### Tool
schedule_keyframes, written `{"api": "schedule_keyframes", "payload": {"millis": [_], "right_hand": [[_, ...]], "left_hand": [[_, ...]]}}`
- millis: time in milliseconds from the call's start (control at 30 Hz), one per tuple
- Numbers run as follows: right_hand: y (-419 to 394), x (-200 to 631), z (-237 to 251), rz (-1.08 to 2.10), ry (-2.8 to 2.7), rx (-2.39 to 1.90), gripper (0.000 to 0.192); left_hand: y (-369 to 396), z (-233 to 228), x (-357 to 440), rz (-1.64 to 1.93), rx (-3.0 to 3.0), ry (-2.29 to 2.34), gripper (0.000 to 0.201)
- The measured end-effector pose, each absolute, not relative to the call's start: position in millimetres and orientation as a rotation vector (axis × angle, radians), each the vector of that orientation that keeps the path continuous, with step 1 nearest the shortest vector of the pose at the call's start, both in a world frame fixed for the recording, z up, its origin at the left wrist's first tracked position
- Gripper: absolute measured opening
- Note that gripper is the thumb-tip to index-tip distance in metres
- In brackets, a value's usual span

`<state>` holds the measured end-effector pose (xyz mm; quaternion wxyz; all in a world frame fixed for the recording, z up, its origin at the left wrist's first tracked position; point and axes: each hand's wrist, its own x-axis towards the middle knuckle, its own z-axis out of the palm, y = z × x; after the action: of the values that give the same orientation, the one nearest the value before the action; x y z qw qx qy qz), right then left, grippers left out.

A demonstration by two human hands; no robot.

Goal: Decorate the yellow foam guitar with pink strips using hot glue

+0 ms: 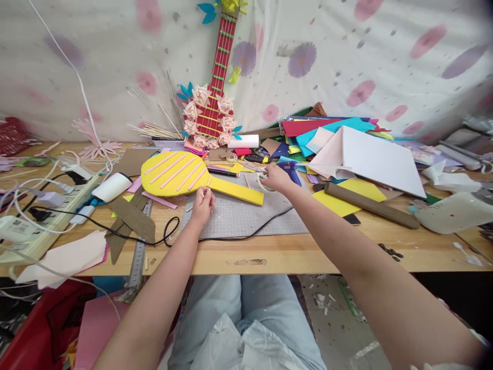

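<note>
The yellow paddle shape [181, 173] with pink strips lies on the grey cutting mat [246, 216], its handle pointing right. The left hand [202, 204], fingers curled together, rests at its near edge, seemingly pinching something small. The right hand [276, 178] reaches past the handle, fingers closing near a blue glue gun [289, 169]. The black cord [231, 234] crossing the mat could snag a forearm and drag things. Foam sheets [331, 131] crowd the right side.

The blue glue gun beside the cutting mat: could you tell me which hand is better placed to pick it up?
Probably the right hand: it lies right beside the blue glue gun. The left hand rests farther off, by the yellow paddle shape.
</note>
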<state>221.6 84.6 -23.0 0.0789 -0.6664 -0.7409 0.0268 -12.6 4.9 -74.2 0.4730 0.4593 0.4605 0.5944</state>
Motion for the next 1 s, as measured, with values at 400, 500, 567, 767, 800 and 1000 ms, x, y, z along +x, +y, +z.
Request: {"api": "schedule_keyframes", "payload": {"millis": [400, 500, 567, 767, 800, 1000], "right_hand": [[78, 219, -22, 0.135, -2.082, -1.598, 0.029], [61, 182, -12, 0.391, -2.173, -1.145, 0.04], [52, 158, -11, 0.413, -2.239, -0.951, 0.049], [46, 122, -21, 0.416, -2.233, -0.891, 0.057], [47, 120, -23, 0.425, -2.217, -0.91, 0.056], [59, 114, -37, 0.501, -2.016, -1.145, 0.055]], "left_hand": [[21, -6, -21, 1.005, 0.729, 1.045, 0.01], [26, 0, -19, 0.933, 0.775, 1.066, 0.008], [28, 1, -16, 0.903, 0.813, 1.089, 0.009], [29, -5, -17, 0.875, 0.914, 1.131, 0.011], [29, -5, -19, 0.871, 0.915, 1.136, 0.011], [31, 12, -36, 0.981, 0.915, 1.327, 0.006]]}}
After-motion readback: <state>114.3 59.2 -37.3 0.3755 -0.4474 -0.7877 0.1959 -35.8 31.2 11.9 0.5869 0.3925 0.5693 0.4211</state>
